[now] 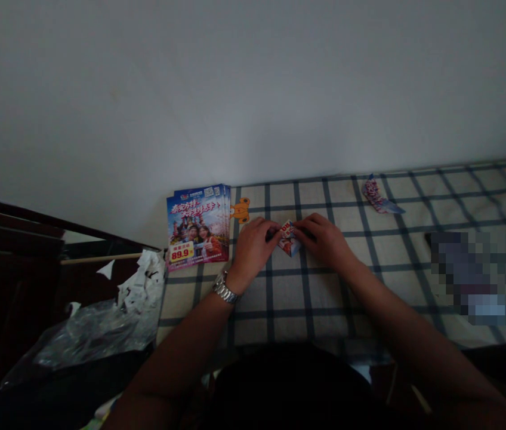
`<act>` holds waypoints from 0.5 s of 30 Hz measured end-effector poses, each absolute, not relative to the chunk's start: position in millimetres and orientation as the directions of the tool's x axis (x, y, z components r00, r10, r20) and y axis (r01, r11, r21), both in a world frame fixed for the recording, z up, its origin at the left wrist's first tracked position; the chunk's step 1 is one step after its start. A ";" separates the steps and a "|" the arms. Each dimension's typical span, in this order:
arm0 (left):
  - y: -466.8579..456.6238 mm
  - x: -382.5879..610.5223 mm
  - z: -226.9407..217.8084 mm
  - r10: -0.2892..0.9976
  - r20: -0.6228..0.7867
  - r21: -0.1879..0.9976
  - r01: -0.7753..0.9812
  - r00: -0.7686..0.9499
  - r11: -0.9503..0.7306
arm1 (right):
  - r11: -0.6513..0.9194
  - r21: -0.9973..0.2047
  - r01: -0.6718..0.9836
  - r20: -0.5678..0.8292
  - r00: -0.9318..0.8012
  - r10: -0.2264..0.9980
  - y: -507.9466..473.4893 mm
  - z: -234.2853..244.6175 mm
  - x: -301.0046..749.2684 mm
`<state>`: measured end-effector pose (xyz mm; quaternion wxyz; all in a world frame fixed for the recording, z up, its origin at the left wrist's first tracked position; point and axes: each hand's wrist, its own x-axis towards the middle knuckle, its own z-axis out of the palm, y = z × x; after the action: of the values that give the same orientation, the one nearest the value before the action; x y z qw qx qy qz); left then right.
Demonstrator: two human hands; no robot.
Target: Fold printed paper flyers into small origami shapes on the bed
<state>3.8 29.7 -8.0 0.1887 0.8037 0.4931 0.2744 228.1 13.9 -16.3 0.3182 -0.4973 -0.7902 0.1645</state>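
Between my two hands is a small folded piece of printed paper [289,243], roughly diamond-shaped, with red, white and blue print. My left hand [259,243] pinches its left edge between thumb and fingers. On the opposite side, my right hand [320,236] grips the right edge in a similar pinch. Both hands rest low over the checked cloth [282,298]. To the left of my left hand lies a stack of colourful flyers [199,227]. Another folded paper piece [378,196] sits apart, farther back on the right.
A white wall [253,89] borders the cloth's far edge. A blurred-out dark object [468,275] lies at the right. Off the left edge are a clear plastic bag [96,331] and torn white paper scraps [143,283]. An orange cartoon figure [240,210] shows beside the flyers.
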 end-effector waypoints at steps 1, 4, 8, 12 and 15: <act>29.7 3.6 -8.0 0.895 0.257 0.569 0.691 0.366 -0.445 | 0.452 -0.563 0.692 0.341 -0.303 0.890 13.9 -16.0 227.4; 29.4 3.3 -7.6 0.887 0.254 0.549 0.698 0.385 -0.460 | 0.447 -0.500 0.742 0.349 -0.300 0.888 14.4 -16.4 225.9; 30.2 2.5 -8.3 0.882 0.242 0.553 0.689 0.405 -0.468 | 0.433 -0.454 0.778 0.353 -0.289 0.890 15.0 -20.5 224.7; 30.1 2.2 -9.5 0.880 0.245 0.553 0.687 0.407 -0.472 | 0.444 -0.467 0.765 0.372 -0.287 0.883 15.9 -23.9 224.8; 28.8 2.4 -9.1 0.876 0.260 0.555 0.679 0.407 -0.481 | 0.449 -0.506 0.736 0.363 -0.290 0.885 16.9 -23.3 225.4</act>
<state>2.4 28.8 -9.1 0.1843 0.8182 0.4751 0.2662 225.4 16.9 -23.3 0.3069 -0.5105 -0.7940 0.1215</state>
